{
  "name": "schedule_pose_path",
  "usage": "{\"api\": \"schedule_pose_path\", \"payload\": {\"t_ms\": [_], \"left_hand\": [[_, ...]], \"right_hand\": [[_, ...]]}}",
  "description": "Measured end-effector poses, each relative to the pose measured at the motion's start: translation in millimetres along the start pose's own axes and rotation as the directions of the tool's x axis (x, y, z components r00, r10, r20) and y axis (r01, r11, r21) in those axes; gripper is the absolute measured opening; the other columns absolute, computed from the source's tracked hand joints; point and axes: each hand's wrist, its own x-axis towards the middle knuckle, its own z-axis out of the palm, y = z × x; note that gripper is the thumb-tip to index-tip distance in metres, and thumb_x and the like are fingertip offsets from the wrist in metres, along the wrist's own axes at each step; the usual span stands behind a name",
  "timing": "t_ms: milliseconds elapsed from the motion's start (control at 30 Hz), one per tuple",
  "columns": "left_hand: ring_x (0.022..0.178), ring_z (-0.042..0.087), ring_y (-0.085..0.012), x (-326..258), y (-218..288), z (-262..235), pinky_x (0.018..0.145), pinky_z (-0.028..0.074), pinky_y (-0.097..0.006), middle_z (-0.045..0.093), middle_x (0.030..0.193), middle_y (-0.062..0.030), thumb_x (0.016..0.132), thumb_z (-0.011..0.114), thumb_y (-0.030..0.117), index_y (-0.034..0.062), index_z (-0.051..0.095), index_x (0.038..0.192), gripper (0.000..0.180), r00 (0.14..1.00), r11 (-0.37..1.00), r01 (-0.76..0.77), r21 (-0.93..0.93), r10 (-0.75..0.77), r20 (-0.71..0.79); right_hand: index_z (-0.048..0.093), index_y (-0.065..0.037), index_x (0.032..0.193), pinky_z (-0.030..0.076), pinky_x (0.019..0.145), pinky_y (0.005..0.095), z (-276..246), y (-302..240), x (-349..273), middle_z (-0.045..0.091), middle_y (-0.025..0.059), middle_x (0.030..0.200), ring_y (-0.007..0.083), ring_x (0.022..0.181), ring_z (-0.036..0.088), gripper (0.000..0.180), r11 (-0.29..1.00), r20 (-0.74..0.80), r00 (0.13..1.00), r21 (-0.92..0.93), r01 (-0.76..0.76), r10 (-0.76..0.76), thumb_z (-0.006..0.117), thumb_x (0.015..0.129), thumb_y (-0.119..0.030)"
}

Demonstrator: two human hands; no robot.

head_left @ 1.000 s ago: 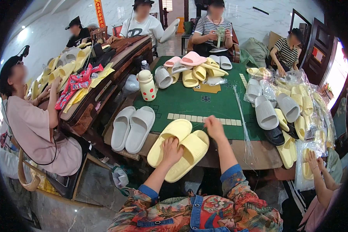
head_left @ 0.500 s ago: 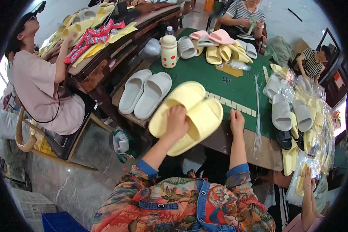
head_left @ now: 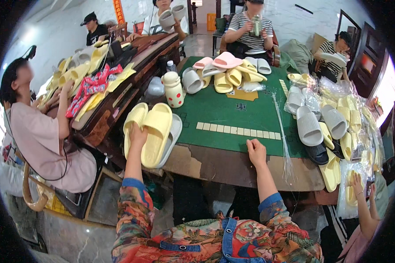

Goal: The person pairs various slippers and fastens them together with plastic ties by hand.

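My left hand (head_left: 137, 133) grips a pair of pale yellow slippers (head_left: 153, 131) held side by side, lifted over a grey slipper (head_left: 173, 133) at the table's left corner. My right hand (head_left: 256, 151) rests flat on the worn front edge of the green-topped table (head_left: 232, 118), holding nothing. A row of pale tiles (head_left: 237, 129) lies on the green felt just beyond it.
Piles of pink, yellow and grey slippers (head_left: 228, 72) lie at the far side, more bagged ones (head_left: 329, 122) at the right. A spotted bottle (head_left: 174, 90) stands left. People sit around the table; a small hand (head_left: 357, 184) reaches at right. A wooden bench (head_left: 114, 101) holds more slippers.
My left hand has carried the yellow slipper pair leftward off the table's front, over the grey slippers. My right hand stays on the table edge.
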Motion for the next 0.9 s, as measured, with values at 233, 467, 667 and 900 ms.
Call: {"api": "schedule_pose_path", "payload": {"t_ms": [233, 467, 667, 900], "left_hand": [[0.124, 0.030, -0.0366, -40.2, 39.8, -58.1, 0.102, 0.027, -0.041, 0.034, 0.132, -0.0240, 0.076, 0.061, 0.039, -0.0059, 0.031, 0.130, 0.076, 0.984, 0.984, 0.176, -0.013, -0.176, 0.003], [0.127, 0.021, -0.0423, -117.6, 108.0, -38.6, 0.099, 0.012, -0.065, 0.019, 0.141, -0.0205, 0.066, 0.062, 0.061, 0.0108, 0.024, 0.138, 0.096, 0.998, 0.932, -0.030, 0.361, 0.006, 0.065], [0.127, 0.020, -0.0446, -116.1, 70.5, -23.0, 0.097, 0.012, -0.066, 0.024, 0.139, -0.0206, 0.066, 0.064, 0.057, 0.0115, 0.028, 0.137, 0.091, 0.994, 0.906, -0.113, 0.408, 0.106, 0.040], [0.127, 0.023, -0.0427, -109.6, 52.3, -37.5, 0.100, 0.012, -0.063, 0.029, 0.136, -0.0188, 0.068, 0.067, 0.049, 0.0079, 0.035, 0.131, 0.081, 0.971, 0.893, -0.235, 0.383, 0.236, 0.046]], "right_hand": [[0.053, -0.001, 0.072, 0.040, 0.050, 0.0372, -2.7, -11.8, -1.1, 0.053, 0.0153, 0.059, 0.0291, 0.052, 0.052, 0.030, 1.000, 0.013, 1.000, 0.003, -0.006, 0.006, 0.057, 0.085, -0.028], [0.055, -0.002, 0.073, 0.041, 0.052, 0.0384, -4.1, 1.9, 5.6, 0.055, 0.0157, 0.060, 0.0321, 0.056, 0.055, 0.030, 1.000, 0.010, 1.000, -0.027, -0.010, 0.010, 0.057, 0.085, -0.029], [0.055, -0.002, 0.073, 0.041, 0.052, 0.0351, 3.5, -7.9, 0.5, 0.054, 0.0146, 0.060, 0.0268, 0.053, 0.053, 0.028, 1.000, 0.020, 1.000, 0.014, 0.019, -0.020, 0.057, 0.086, -0.027], [0.056, -0.002, 0.075, 0.040, 0.051, 0.0316, 4.2, -0.9, 1.0, 0.051, 0.0108, 0.057, 0.0182, 0.050, 0.048, 0.028, 0.996, 0.072, 0.994, 0.007, -0.086, 0.085, 0.057, 0.086, -0.028]]}}
